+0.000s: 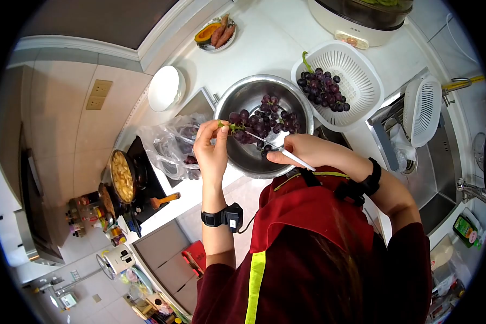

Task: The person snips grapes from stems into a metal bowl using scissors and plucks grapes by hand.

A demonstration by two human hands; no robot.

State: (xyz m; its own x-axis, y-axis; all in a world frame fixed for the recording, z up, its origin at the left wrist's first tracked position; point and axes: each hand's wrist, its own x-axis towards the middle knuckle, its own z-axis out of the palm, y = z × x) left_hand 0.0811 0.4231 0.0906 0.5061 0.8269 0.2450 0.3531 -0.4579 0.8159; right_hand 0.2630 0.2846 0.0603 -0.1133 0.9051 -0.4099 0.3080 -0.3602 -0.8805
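A red garment point(313, 221) fronts a metal bowl point(243, 169), the left hand point(210, 144) pinching grapes point(258, 123) by the stem point(233, 127) at the left rim, the right hand point(302, 148) gripping a white-handled blade point(299, 160).

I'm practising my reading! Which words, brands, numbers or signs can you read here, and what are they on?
None can be read clearly.
Dark-and-white countertop appliance: tiny marks on its front, too small.
Green bottle: label too blurred.
Black wrist device: white patch, too small to read.
White cooker: dark marks, too small.
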